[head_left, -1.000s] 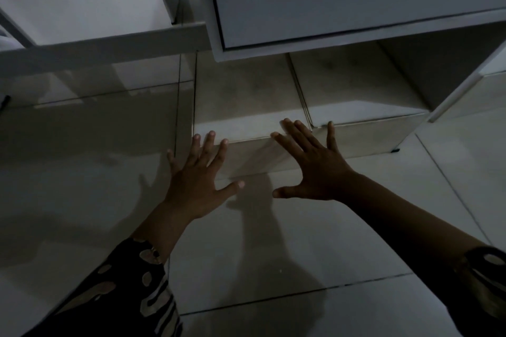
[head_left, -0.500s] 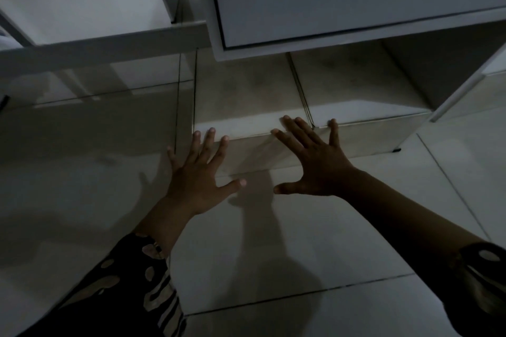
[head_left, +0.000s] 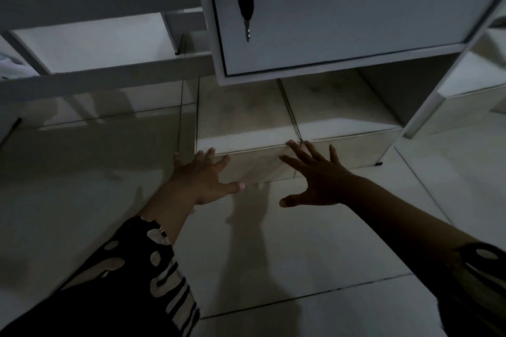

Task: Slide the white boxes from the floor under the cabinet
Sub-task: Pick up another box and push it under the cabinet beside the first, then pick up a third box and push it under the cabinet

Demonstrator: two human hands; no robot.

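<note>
Two white boxes lie side by side on the tiled floor, partly beneath the white cabinet [head_left: 342, 8]. The left box [head_left: 241, 120] and the right box [head_left: 334, 107] meet along a dark seam. My left hand [head_left: 202, 178] presses flat with spread fingers against the front face of the left box. My right hand [head_left: 317, 175], fingers also spread, presses at the seam between the two boxes, fingertips at their upper front edge. The rear parts of both boxes are hidden below the cabinet.
A key [head_left: 245, 5] hangs from the cabinet door lock. A white shelf rail [head_left: 95, 82] runs on the left. The cabinet's side panel [head_left: 427, 107] stands just right of the boxes. Pale floor tiles [head_left: 273, 254] spread in front.
Both hands and the boxes have shifted a little farther under the cabinet. The view has dipped so more of the cabinet door and key shows.
</note>
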